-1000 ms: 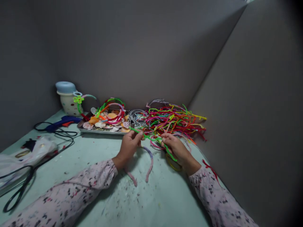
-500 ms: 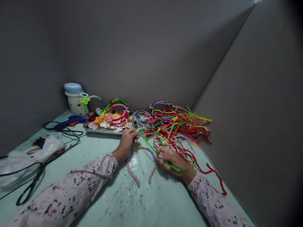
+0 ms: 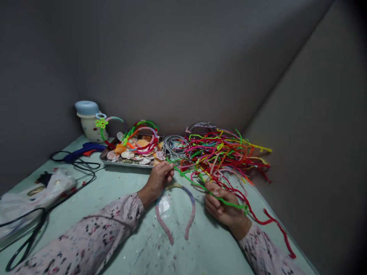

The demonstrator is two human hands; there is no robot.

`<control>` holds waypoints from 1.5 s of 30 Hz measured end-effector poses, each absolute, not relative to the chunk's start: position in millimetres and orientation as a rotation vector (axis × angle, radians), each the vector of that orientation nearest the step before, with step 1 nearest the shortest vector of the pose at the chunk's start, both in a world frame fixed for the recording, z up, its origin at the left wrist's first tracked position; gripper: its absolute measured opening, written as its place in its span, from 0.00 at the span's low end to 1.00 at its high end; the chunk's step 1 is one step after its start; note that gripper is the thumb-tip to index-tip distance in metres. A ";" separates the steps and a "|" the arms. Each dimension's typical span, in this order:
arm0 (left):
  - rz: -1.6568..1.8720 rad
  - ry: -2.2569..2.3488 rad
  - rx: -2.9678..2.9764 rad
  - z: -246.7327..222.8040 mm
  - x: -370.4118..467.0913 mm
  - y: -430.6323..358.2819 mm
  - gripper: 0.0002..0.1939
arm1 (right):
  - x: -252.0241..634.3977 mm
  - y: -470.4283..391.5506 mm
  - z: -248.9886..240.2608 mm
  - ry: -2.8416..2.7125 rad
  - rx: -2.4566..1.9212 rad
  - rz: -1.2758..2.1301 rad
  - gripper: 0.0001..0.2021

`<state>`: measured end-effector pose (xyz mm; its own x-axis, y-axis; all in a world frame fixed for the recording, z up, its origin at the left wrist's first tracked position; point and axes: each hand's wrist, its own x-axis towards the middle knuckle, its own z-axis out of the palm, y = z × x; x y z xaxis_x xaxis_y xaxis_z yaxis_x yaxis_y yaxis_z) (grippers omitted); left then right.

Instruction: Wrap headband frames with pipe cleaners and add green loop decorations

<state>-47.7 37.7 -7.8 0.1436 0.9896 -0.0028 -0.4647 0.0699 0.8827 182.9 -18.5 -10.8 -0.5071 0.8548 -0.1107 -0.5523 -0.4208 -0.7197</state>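
A bright green pipe cleaner (image 3: 233,205) stretches slantwise between my two hands above the table. My left hand (image 3: 161,176) pinches its upper end with thumb and fingertips. Farther along, the fingers of my right hand (image 3: 225,204) are closed around the same pipe cleaner, and its free end sticks out past the palm. A small dark tip shows by my right fingertips; I cannot make out what it is. Below and between the hands lies a headband (image 3: 191,214) wrapped in pink, lilac and yellow fuzz, its two ends toward me.
Behind my right hand spreads a heap of coloured pipe cleaners (image 3: 226,152), beside a coil of grey wire (image 3: 173,147). A metal tray (image 3: 129,165) holds shells and decorated headbands. At left are a blue-lidded jar (image 3: 91,124), a blue tool (image 3: 83,151), black cable (image 3: 83,185) and plastic bag (image 3: 61,181).
My right hand has moved right and slightly toward me, farther from the left, along the green pipe cleaner. My left hand keeps its pinch. The view has shifted slightly.
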 end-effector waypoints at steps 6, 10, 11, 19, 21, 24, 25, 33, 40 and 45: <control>1.240 0.708 0.880 3.2 -44.6 31.2 0.11 | 178.8 -14.3 -7.0 -0.570 -0.612 1.769 0.14; 1.220 0.720 0.886 8.3 -35.9 20.9 0.10 | 171.8 -13.7 -10.6 -0.661 -0.680 1.694 0.18; 1.204 0.724 0.887 8.0 -33.2 18.1 0.10 | 170.5 -14.1 -10.9 -0.678 -0.692 1.685 0.19; 1.074 0.729 1.047 2.1 -17.2 -3.8 0.10 | 162.7 -21.9 -9.9 -0.934 -0.857 1.700 0.17; 1.024 0.748 1.109 3.0 -15.7 -7.0 0.11 | 161.0 -22.6 -12.2 -0.989 -0.900 1.649 0.14; 0.987 0.773 1.149 4.3 -15.1 -8.5 0.12 | 160.2 -21.8 -14.8 -1.025 -0.943 1.542 0.11; 0.991 0.780 1.145 4.2 -15.2 -8.2 0.12 | 160.1 -21.3 -14.9 -1.015 -0.950 1.512 0.11; 1.111 0.880 1.065 -0.7 -16.7 -0.7 0.14 | 159.9 -17.0 -13.1 -1.099 -1.036 1.442 0.15; 1.112 0.987 1.130 -2.1 -16.3 2.2 0.15 | 180.4 2.7 -10.4 -1.317 -1.303 1.083 0.16; 1.090 0.952 1.139 -2.3 -16.2 0.6 0.15 | 177.4 1.1 -12.9 -1.201 -1.224 1.210 0.17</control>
